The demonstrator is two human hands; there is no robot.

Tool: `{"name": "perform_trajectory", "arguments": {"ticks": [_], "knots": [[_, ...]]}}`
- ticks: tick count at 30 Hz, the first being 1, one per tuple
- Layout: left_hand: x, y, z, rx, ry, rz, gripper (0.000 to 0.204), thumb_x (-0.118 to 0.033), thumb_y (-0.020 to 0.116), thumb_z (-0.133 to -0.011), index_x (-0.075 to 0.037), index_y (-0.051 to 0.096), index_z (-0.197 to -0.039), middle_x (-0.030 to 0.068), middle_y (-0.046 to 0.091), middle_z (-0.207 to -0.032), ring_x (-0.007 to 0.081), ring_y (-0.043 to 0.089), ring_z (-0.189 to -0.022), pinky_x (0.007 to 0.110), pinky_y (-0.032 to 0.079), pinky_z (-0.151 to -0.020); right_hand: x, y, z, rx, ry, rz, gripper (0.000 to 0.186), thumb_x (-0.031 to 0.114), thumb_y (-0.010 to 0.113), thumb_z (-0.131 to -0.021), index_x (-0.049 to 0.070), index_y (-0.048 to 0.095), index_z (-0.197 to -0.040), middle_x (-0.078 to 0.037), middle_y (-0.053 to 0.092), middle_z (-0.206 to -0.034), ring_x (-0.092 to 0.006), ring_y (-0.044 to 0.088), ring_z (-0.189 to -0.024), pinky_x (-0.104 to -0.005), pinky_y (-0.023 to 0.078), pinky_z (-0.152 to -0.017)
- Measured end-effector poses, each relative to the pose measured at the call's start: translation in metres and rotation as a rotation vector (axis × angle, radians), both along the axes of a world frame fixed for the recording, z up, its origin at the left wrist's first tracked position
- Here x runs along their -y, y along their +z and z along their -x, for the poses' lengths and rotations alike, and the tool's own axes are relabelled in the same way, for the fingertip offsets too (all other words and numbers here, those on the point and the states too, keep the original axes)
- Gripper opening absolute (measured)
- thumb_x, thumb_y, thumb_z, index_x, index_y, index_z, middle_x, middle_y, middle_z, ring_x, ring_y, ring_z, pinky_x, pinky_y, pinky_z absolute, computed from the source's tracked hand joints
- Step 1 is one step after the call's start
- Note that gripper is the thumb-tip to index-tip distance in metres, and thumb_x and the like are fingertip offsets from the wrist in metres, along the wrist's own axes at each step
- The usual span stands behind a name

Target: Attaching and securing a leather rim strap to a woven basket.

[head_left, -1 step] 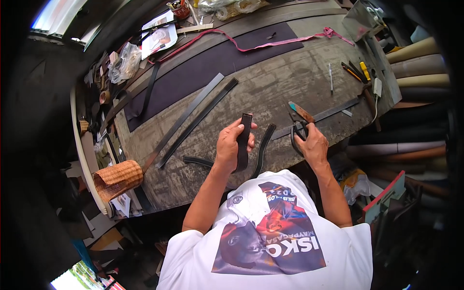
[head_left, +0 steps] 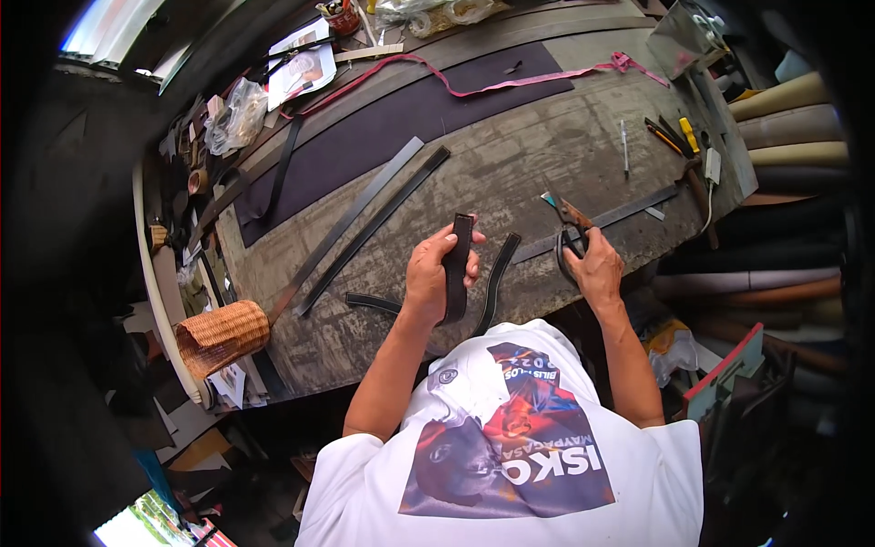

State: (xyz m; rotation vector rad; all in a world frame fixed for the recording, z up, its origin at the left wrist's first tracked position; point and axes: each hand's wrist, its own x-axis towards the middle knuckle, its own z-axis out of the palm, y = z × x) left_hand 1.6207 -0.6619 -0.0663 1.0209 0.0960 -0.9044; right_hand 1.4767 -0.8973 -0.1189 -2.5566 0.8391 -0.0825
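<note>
My left hand (head_left: 428, 278) grips a dark stitched leather strap (head_left: 458, 260) upright between thumb and fingers, over the near edge of the table. My right hand (head_left: 597, 271) is closed on black-handled scissors (head_left: 565, 239), their blades pointing away from me. Partly behind the scissors shows a brown, rusty-looking tool with a teal end (head_left: 548, 198); I cannot tell whether it lies on the table. Between my hands a curved stitched strap end (head_left: 499, 278) rests on the wood. Another strap end (head_left: 372, 302) sticks out left of my left wrist.
A metal ruler (head_left: 652, 199) lies right of the scissors. Two long strips, one dark (head_left: 374, 232), cross the table's left half. Farther off are a dark leather sheet (head_left: 365, 169) and a pink tape (head_left: 492, 88). A wicker basket (head_left: 223, 337) stands left; a yellow screwdriver (head_left: 688, 134) lies right.
My right hand has shifted slightly away and to the right, and the scissors have turned, now covering more of the brown tool. The left hand and strap have barely moved.
</note>
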Motion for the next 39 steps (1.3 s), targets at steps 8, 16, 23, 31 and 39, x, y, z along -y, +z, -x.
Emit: {"name": "perform_trajectory", "arguments": {"ticks": [8, 16, 23, 31, 39], "knots": [[-0.016, -0.007, 0.001, -0.271, 0.085, 0.343, 0.049, -0.018, 0.035, -0.097, 0.011, 0.042, -0.137, 0.0139, 0.060, -0.102, 0.0148, 0.055, -0.066, 0.025, 0.048, -0.052, 0.060, -0.088, 0.031, 0.062, -0.031, 0.341, 0.037, 0.021, 0.072, -0.087, 0.000, 0.056, -0.112, -0.019, 0.059, -0.111, -0.0394, 0.060, -0.101, -0.0483, 0.050, -0.085], [-0.024, 0.002, 0.001, 0.203, 0.138, 0.224, 0.046, -0.004, 0.064, -0.092, 0.004, 0.052, -0.137, 0.0081, 0.062, -0.106, 0.0108, 0.057, -0.078, 0.025, 0.049, -0.067, -0.019, -0.055, 0.219, -0.662, 0.283, -0.639, 0.024, 0.021, 0.060, -0.088, 0.002, 0.073, -0.096, -0.023, 0.070, -0.095, -0.0417, 0.067, -0.093, -0.0449, 0.053, -0.082], [-0.024, -0.002, 0.005, 0.616, 0.005, -0.327, 0.038, -0.013, 0.075, -0.090, -0.002, 0.064, -0.124, 0.0009, 0.064, -0.087, 0.0054, 0.058, -0.070, 0.020, 0.048, -0.058, -0.069, -0.040, 0.259, -0.081, 0.013, -0.940, 0.031, 0.015, 0.057, -0.094, 0.002, 0.065, -0.121, -0.016, 0.068, -0.117, -0.0332, 0.068, -0.100, -0.0383, 0.052, -0.086], [-0.011, -0.010, 0.031, 0.452, -0.204, -0.433, 0.032, -0.022, 0.071, -0.094, -0.002, 0.065, -0.117, -0.0012, 0.063, -0.081, 0.0062, 0.058, -0.067, 0.023, 0.049, -0.059, -0.092, -0.095, 0.283, 0.168, -0.141, -0.856, 0.033, 0.022, 0.059, -0.097, 0.000, 0.061, -0.123, -0.013, 0.069, -0.111, -0.0268, 0.069, -0.090, -0.0346, 0.054, -0.079], [-0.019, -0.023, 0.044, 0.436, -0.203, -0.404, 0.030, -0.022, 0.070, -0.094, -0.002, 0.065, -0.117, -0.0008, 0.063, -0.083, 0.0061, 0.058, -0.069, 0.023, 0.049, -0.060, -0.097, -0.091, 0.266, -0.236, -0.728, -0.714, 0.057, 0.053, 0.059, -0.096, -0.001, 0.065, -0.078, -0.015, 0.063, -0.070, -0.0234, 0.062, -0.057, -0.0355, 0.048, -0.057]]}}
